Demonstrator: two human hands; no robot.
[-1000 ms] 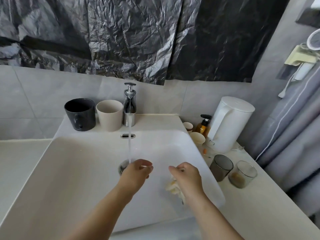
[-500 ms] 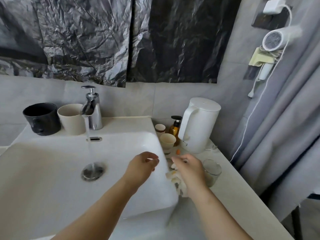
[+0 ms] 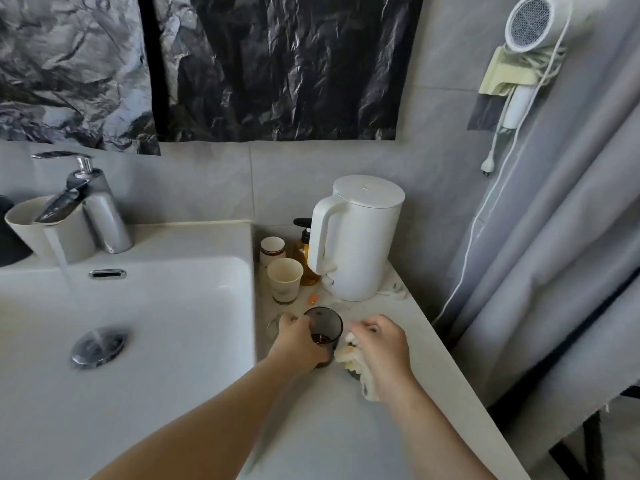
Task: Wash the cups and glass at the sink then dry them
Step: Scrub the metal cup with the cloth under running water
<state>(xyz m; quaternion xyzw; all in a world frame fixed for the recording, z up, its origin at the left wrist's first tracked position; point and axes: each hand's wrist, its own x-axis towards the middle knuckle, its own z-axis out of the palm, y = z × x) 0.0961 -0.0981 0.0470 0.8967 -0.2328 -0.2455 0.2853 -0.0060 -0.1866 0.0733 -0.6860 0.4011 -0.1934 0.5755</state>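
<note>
While water runs from the tap into the sink, both hands are over the counter at the sink's 3 o'clock. Left hand: fingers curled round the dark glass, brown residue at its bottom; resting or lifted, cannot tell. Right hand, at the glass's 3 o'clock: fingers bunched on a pale cloth that touches the glass. Kettle at the glass's 12 o'clock, paper cup at 11. Beige cup behind the tap.
</note>
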